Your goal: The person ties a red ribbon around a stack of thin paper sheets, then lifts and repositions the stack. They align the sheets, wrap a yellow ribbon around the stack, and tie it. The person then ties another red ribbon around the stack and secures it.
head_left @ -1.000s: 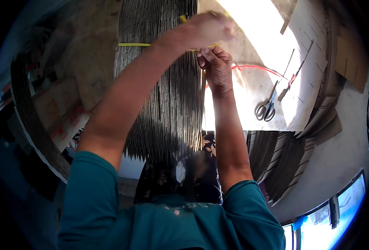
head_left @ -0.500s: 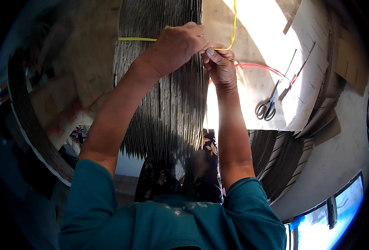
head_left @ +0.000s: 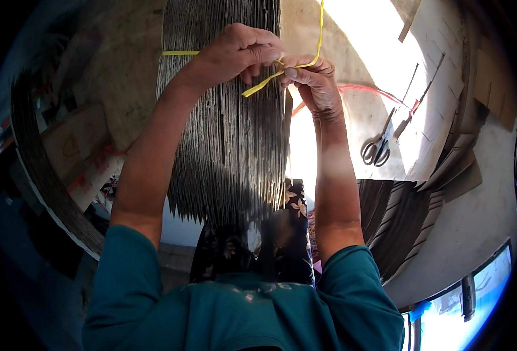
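A thick stack of thin grey cardboard sheets (head_left: 223,140), seen on its ragged edges, stands in front of me. A yellow plastic strap (head_left: 179,53) runs across it, passes under my left hand and comes up beyond the right one. My left hand (head_left: 235,54) is over the stack, thumb and forefinger pinched together at a small yellow loop by the stack's right edge. Touching it or nearly so, my right hand (head_left: 312,82) pinches the crossing strap between thumb and forefinger. The strap's loose end points down left below the hands.
Black-handled scissors (head_left: 376,151) lie on the sunlit board to the right. Near them are a red strap (head_left: 368,88) and a long thin dark tool (head_left: 420,96). More stacked sheets (head_left: 396,228) stand at the lower right. A cardboard box (head_left: 74,155) is at the left.
My left hand has shifted slightly left and its grip has loosened from a fist to a pinch. The strap's loose end now shows below the hands. The right hand moved slightly right.
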The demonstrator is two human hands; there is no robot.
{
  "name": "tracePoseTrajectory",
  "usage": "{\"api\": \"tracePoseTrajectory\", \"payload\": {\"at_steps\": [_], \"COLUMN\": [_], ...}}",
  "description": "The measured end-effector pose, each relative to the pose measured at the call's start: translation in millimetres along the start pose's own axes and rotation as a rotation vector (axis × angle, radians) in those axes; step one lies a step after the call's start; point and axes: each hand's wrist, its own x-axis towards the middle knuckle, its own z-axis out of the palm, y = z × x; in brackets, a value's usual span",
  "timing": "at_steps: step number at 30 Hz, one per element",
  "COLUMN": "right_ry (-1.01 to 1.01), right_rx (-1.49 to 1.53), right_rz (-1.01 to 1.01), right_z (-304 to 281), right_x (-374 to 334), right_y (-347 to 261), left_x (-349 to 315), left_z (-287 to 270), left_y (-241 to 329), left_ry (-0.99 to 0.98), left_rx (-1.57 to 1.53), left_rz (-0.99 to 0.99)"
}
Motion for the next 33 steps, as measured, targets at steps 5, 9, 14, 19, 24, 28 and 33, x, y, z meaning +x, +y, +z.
{"api": "tracePoseTrajectory", "payload": {"at_steps": [5,9,14,19,24,28,33], "right_ry": [0.272,0.528,0.576,0.442,0.392,0.358,0.19], "right_rx": [-0.14,-0.691,-0.414,-0.355,-0.137,0.211,0.429], "right_rz": [-0.169,-0.431,-0.348,-0.34,-0.321,-0.288,-0.18], "right_z": [20.1,39.3,45.1,36.9,34.7,31.7,21.9], "right_x": [-2.3,-0.1,0.2,0.9,3.5,4.1,2.8], "right_y": [8.9,23.6,25.8,17.1,17.9,21.4,19.9], "left_x": [10.6,14.8,20.4,19.8,18.0,14.1,9.6], "left_z": [6.3,6.2,9.7,14.5,17.7,21.4,23.6], "left_y": [-20.2,-18.6,-26.7,-28.5,-27.4,-24.4,-19.0], "left_ry": [0.122,0.101,0.158,0.233,0.271,0.28,0.299], "left_rx": [0.38,0.543,0.614,0.492,0.519,0.643,0.885], "left_rz": [0.279,0.294,0.378,0.36,0.34,0.354,0.388]}}
